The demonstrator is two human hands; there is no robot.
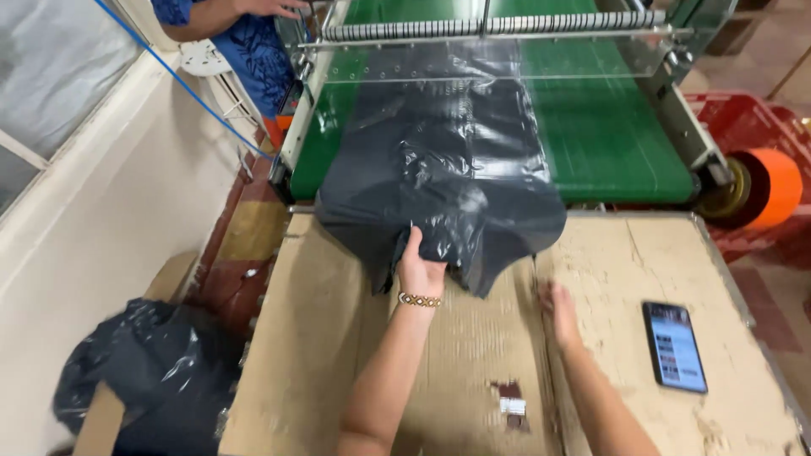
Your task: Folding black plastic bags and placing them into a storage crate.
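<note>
At belt end: left hand (pixel 420 268) clenched on black plastic bag (pixel 439 169); right hand (pixel 559 311) open, flat on cardboard (pixel 321 338).

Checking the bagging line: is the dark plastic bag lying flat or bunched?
Bunched: the left hand grips the dark grey plastic bag's crumpled near edge.
</note>
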